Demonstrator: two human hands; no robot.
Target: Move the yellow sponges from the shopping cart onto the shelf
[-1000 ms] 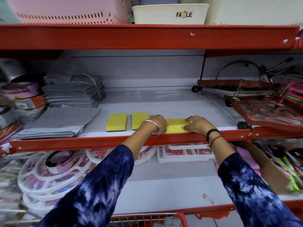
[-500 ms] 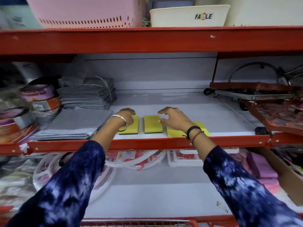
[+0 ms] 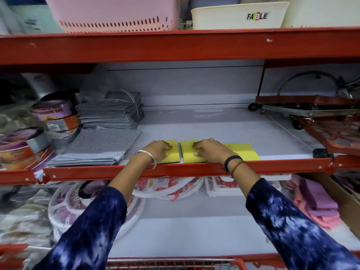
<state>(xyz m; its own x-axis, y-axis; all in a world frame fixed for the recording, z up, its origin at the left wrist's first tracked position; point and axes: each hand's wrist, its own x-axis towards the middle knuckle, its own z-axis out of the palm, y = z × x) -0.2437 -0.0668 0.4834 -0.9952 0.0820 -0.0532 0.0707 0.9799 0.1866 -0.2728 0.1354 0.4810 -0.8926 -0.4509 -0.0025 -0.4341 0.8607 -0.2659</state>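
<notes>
Several yellow sponges with dark green undersides lie in a row near the front of the white middle shelf (image 3: 204, 125). My left hand (image 3: 156, 152) curls over the leftmost sponge (image 3: 173, 148), fingers on top and thumb at its near side. My right hand (image 3: 211, 152) grips the middle sponge (image 3: 186, 153) the same way. More yellow sponges (image 3: 243, 152) lie flat just right of my right wrist, untouched. The red wire rim of the shopping cart (image 3: 171, 263) shows at the bottom edge; its inside is hidden.
Folded grey mesh cloths (image 3: 97, 147) and stacked tins (image 3: 52, 117) fill the shelf's left. A red wheeled metal stand (image 3: 319, 121) crowds the right. Pink basket (image 3: 115, 12) and white tub (image 3: 237, 14) sit above. White round racks (image 3: 93, 199) lie on the lower shelf.
Both hands slid left along the row: the left from the middle sponge to the leftmost, the right from the right-hand sponges to the middle one. The view shifted left too.
</notes>
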